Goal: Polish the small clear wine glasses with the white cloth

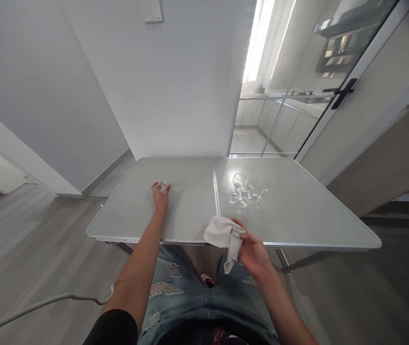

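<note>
The left hand (pixel 161 194) clasps a small clear stemmed glass (pixel 163 185) on the grey folding bench (pixel 298 215). The right hand (pixel 253 251), nearer the body, grips a crumpled white cloth (pixel 224 235), well right of that glass.

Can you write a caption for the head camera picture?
Left hand on a small glass, right hand holding a cloth.

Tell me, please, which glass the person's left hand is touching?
The lone small glass on the table's left half, under the left hand; the other glasses stand clustered on the right half.
</note>
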`<state>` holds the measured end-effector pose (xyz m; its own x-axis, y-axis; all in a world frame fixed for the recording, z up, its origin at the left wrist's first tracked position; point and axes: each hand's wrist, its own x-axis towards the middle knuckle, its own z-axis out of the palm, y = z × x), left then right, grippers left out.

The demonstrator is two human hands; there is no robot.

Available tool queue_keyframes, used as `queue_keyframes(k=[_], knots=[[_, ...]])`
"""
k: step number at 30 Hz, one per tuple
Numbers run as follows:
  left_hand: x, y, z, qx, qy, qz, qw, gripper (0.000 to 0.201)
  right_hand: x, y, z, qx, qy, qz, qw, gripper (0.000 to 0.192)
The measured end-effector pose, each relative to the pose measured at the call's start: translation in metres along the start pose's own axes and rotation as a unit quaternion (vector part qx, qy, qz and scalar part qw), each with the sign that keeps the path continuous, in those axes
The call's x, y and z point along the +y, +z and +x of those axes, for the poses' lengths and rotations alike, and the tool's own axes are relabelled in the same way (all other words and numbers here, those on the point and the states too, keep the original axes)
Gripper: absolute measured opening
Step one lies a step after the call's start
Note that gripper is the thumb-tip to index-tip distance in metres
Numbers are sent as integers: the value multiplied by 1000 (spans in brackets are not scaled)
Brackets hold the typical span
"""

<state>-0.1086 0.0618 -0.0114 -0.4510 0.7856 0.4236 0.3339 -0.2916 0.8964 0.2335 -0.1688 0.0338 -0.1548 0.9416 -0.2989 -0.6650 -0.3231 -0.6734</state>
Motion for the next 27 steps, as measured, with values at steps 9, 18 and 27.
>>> queue_keyframes(k=[9, 18, 27], knots=[[1, 8, 5, 24, 0, -55, 998, 47, -2, 15, -1, -7, -36, -11, 999, 26], [48, 9, -37, -55, 153, 41, 986, 56, 5, 6, 15, 6, -21, 31, 999, 26], [55, 16, -77, -202, 253, 180, 929, 61, -33, 41, 51, 206, -300, -185, 913, 35]])
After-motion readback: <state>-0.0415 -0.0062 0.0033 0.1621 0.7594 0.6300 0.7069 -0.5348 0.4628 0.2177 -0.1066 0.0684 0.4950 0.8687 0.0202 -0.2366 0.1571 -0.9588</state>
